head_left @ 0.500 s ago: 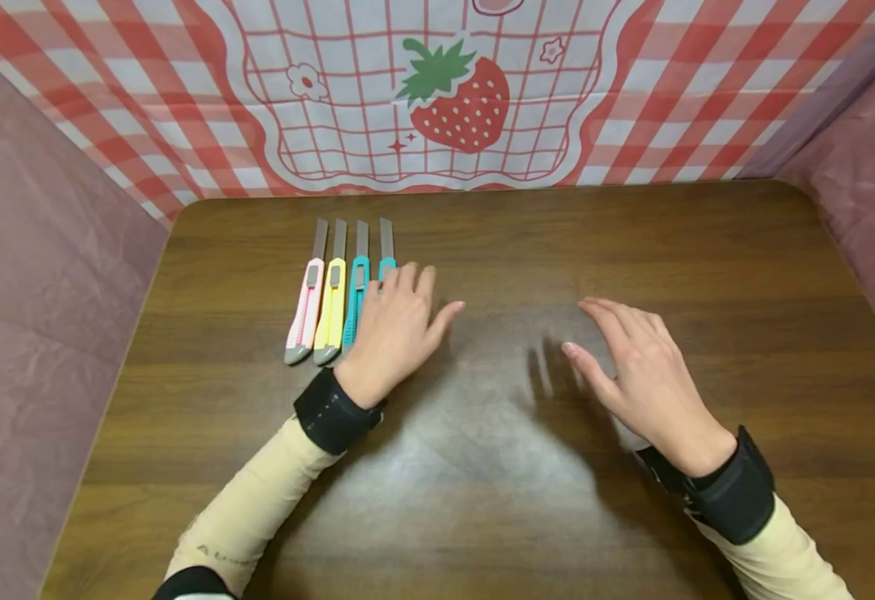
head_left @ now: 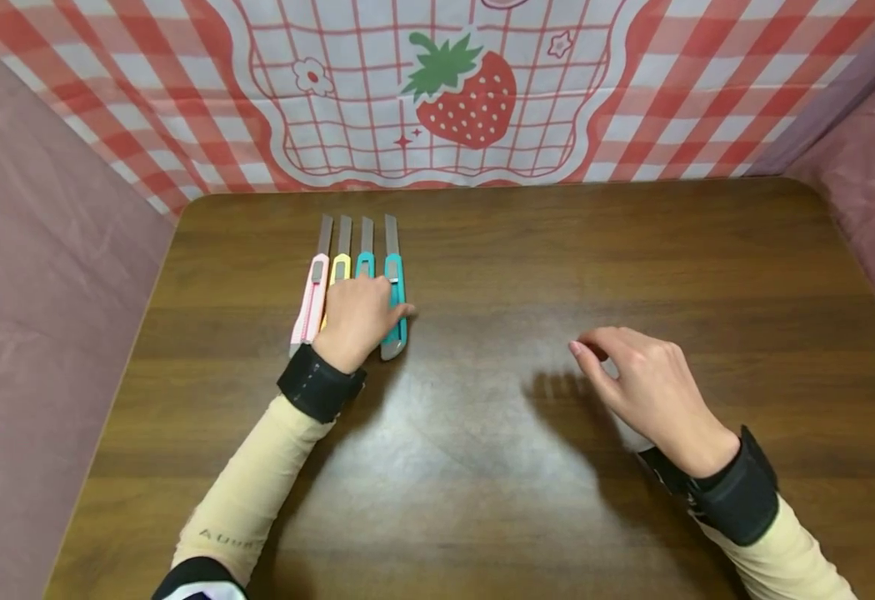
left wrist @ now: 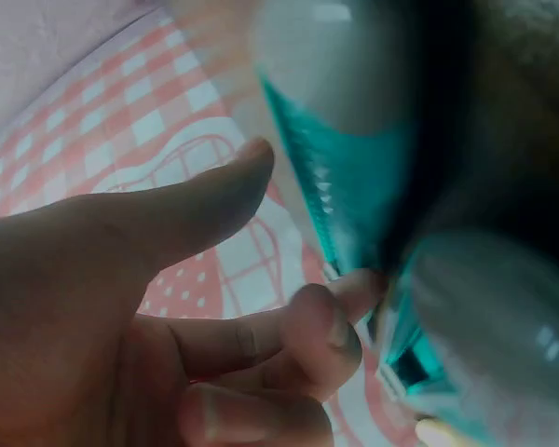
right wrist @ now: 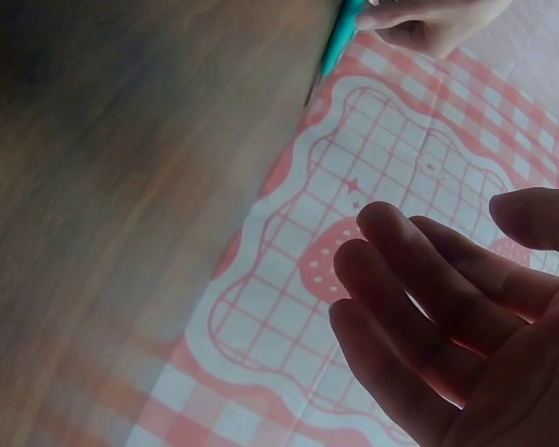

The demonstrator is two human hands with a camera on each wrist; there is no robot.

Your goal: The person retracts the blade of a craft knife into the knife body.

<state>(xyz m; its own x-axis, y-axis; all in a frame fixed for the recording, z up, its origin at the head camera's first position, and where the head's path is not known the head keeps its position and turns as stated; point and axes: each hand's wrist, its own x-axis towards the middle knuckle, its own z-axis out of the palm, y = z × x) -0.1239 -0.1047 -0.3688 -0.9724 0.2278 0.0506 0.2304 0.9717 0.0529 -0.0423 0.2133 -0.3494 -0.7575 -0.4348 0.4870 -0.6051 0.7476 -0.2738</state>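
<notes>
Four-in-a-row is how the box cutters lie near the table's back left, blades extended away from me: a pink box cutter (head_left: 314,296), a yellow box cutter (head_left: 342,267), a left teal box cutter (head_left: 365,265) and a right teal box cutter (head_left: 396,292). Over the middle ones hovers or rests my left hand (head_left: 355,317), covering their lower parts. In the left wrist view its thumb (left wrist: 196,209) stands apart from bent fingers, close to the teal handles; contact is unclear. My right hand (head_left: 643,387) is raised over the table, fingers loosely bent, holding nothing.
The brown wooden table (head_left: 482,517) meets a red-and-white checked cloth (head_left: 332,125) with a strawberry print at its back edge. Pinkish fabric (head_left: 40,333) hangs on both sides.
My left hand has shifted left over the middle cutters, and its fingers have bent. The right teal cutter's handle has come into sight. My right fingers have curled a little more.
</notes>
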